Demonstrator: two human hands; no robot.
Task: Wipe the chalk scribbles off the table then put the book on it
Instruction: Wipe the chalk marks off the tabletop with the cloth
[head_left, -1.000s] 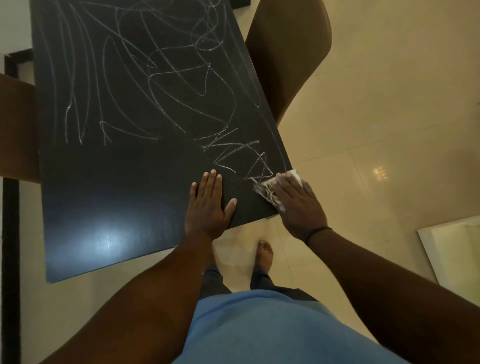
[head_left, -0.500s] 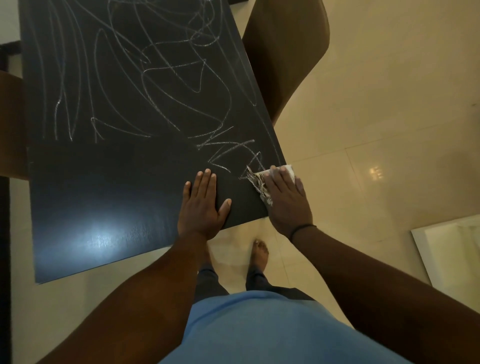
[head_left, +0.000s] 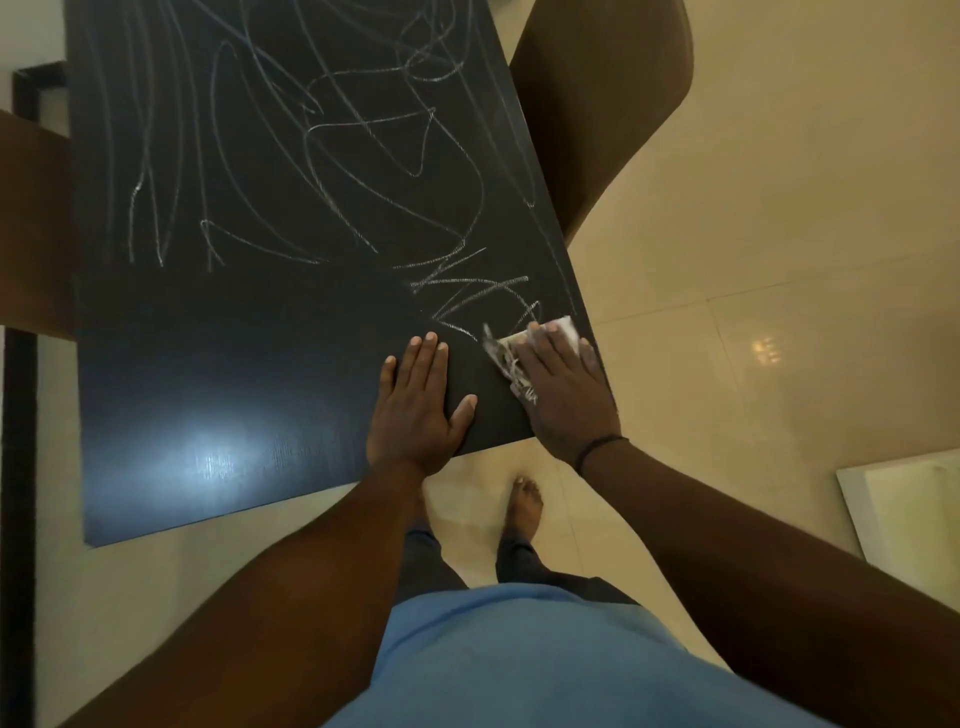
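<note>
Blue shirt (head_left: 519, 660), dark trousers (head_left: 514, 564), bare feet (head_left: 525, 506). Thin black band (head_left: 600, 448) on right wrist. Arms unsleeved.

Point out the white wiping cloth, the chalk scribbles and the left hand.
White wiping cloth (head_left: 563, 330): head view, bare far corner beyond the fingers.
White chalk scribbles (head_left: 363, 124): head view, a stroke mid-table.
Left hand (head_left: 415, 410): head view, back of hand.

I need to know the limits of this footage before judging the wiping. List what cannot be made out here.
Head view:
- Cloth: mostly under the right hand, so its size is hidden.
- Table: far end cut off by the top edge, along with more chalk scribbles.
- Book: possibly the white object cropped at the right edge; cannot tell.
</note>
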